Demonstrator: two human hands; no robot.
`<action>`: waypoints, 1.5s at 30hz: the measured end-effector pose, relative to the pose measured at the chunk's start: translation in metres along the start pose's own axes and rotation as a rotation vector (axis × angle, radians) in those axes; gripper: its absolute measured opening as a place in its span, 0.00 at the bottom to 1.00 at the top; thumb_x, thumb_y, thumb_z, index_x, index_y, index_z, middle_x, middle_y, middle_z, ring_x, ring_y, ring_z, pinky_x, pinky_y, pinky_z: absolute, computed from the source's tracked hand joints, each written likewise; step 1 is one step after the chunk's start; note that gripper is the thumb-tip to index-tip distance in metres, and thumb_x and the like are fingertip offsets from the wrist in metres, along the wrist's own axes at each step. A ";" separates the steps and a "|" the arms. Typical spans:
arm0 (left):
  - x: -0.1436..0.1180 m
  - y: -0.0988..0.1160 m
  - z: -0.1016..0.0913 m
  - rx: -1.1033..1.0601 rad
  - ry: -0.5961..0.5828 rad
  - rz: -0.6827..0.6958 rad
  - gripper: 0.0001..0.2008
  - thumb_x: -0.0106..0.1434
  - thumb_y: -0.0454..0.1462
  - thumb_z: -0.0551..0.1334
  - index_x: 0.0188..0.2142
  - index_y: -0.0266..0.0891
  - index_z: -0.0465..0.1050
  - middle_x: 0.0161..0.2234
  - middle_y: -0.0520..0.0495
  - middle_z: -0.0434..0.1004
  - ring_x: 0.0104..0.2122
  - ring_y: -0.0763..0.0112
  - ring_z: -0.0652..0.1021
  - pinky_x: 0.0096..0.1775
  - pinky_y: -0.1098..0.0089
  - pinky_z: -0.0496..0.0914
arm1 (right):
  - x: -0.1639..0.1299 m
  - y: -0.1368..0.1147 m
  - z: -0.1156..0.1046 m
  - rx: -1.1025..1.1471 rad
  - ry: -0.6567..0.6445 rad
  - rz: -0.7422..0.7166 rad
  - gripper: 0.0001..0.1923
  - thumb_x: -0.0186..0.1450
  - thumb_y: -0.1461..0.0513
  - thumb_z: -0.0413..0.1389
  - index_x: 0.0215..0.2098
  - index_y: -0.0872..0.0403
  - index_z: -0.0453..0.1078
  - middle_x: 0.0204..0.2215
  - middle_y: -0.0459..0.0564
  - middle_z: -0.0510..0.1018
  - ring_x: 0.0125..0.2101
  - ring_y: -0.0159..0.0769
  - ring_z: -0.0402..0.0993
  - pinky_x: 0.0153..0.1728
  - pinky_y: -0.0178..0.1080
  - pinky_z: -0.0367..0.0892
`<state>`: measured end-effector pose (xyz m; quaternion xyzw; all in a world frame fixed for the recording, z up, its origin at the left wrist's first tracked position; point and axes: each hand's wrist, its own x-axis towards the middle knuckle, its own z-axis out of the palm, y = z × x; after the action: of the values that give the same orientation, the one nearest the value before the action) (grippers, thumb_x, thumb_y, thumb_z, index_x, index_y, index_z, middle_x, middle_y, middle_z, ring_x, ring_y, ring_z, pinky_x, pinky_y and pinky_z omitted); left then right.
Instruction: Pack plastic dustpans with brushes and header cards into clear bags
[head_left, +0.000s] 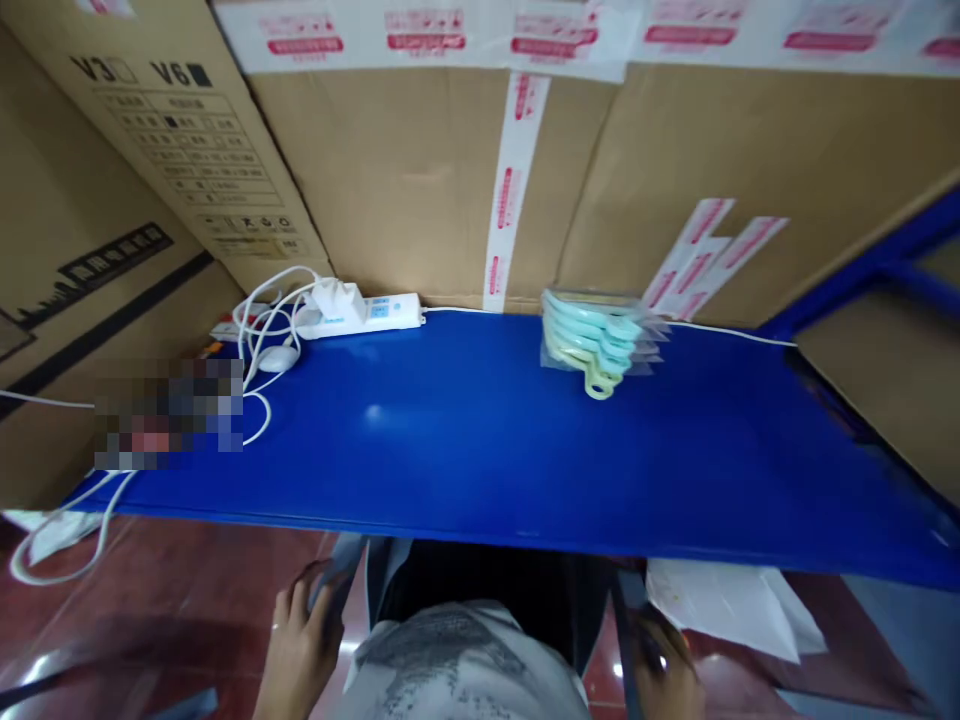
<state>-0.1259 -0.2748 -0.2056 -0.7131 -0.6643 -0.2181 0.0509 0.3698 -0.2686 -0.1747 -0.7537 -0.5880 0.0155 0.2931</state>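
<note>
Fingers of the left hand [300,640] are curling around the edge of a dark bag [480,590] below the table's near edge; the right hand [667,670] is gripping the opposite edge, blurred. Both are holding its mouth open sideways between them. Up on the blue table [465,450] a stack of packaged pastel clips [596,340] is lying well beyond, slightly rightward. A power strip [360,310] is sitting far left.

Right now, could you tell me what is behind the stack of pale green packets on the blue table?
Behind the stack of packets on the blue table stand taped cardboard boxes, with loose tape strips to the right. The boxes' foot directly behind the stack is hidden.
</note>
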 end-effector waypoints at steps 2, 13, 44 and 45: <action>-0.014 0.015 -0.010 -0.084 0.064 0.170 0.15 0.68 0.30 0.60 0.50 0.46 0.79 0.51 0.41 0.81 0.50 0.53 0.81 0.49 0.58 0.79 | -0.012 -0.002 -0.008 0.073 0.203 -0.265 0.11 0.69 0.62 0.56 0.33 0.49 0.80 0.41 0.55 0.85 0.38 0.52 0.85 0.36 0.51 0.81; 0.084 0.139 -0.074 -0.311 0.369 0.869 0.13 0.68 0.31 0.62 0.47 0.42 0.83 0.46 0.45 0.87 0.51 0.59 0.82 0.55 0.61 0.79 | 0.213 -0.171 -0.089 -0.077 0.446 -0.373 0.20 0.72 0.60 0.54 0.61 0.52 0.71 0.50 0.61 0.80 0.42 0.47 0.82 0.37 0.42 0.74; 0.432 0.094 -0.011 -1.279 0.106 0.197 0.18 0.65 0.38 0.67 0.54 0.38 0.71 0.53 0.37 0.77 0.54 0.58 0.78 0.45 0.63 0.80 | 0.348 -0.197 -0.054 0.578 0.131 -0.637 0.17 0.63 0.51 0.68 0.24 0.50 0.74 0.34 0.53 0.84 0.32 0.43 0.78 0.34 0.42 0.72; 0.433 0.089 -0.018 -1.260 0.133 0.235 0.19 0.65 0.38 0.67 0.54 0.39 0.71 0.53 0.38 0.78 0.55 0.58 0.79 0.49 0.61 0.79 | 0.345 -0.200 -0.050 0.640 0.055 -0.625 0.16 0.62 0.51 0.69 0.24 0.50 0.75 0.34 0.52 0.84 0.32 0.43 0.78 0.33 0.42 0.72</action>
<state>-0.0343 0.1087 -0.0060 -0.6593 -0.3215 -0.6031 -0.3133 0.3190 0.0468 0.0700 -0.4113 -0.7452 0.0874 0.5176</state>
